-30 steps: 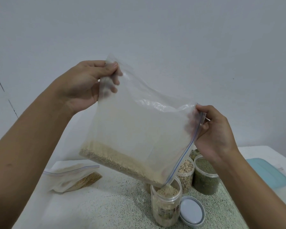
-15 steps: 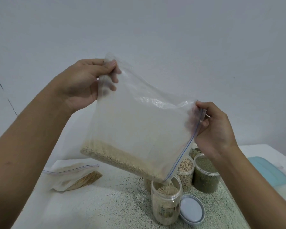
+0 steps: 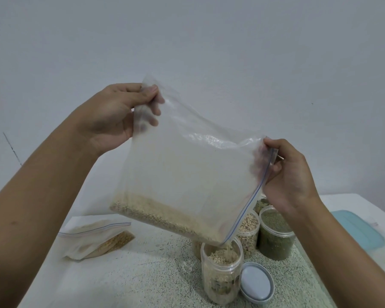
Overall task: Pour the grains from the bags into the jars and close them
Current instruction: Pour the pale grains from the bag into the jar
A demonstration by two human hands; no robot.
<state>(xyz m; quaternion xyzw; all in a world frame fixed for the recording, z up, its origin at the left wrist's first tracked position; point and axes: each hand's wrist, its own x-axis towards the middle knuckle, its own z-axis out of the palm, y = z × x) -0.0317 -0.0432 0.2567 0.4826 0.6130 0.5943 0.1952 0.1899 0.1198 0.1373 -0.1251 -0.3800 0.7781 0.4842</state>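
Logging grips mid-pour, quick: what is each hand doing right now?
Left hand: pinches the upper corner of the zip bag.
Right hand: pinches the bag's zipper edge.

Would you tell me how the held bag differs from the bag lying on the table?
The held bag hangs tilted between the left hand and right hand; the table bag lies flat, untouched. The held bag pours grain into a jar; the table bag pours nothing. Both are clear zip bags holding grain.
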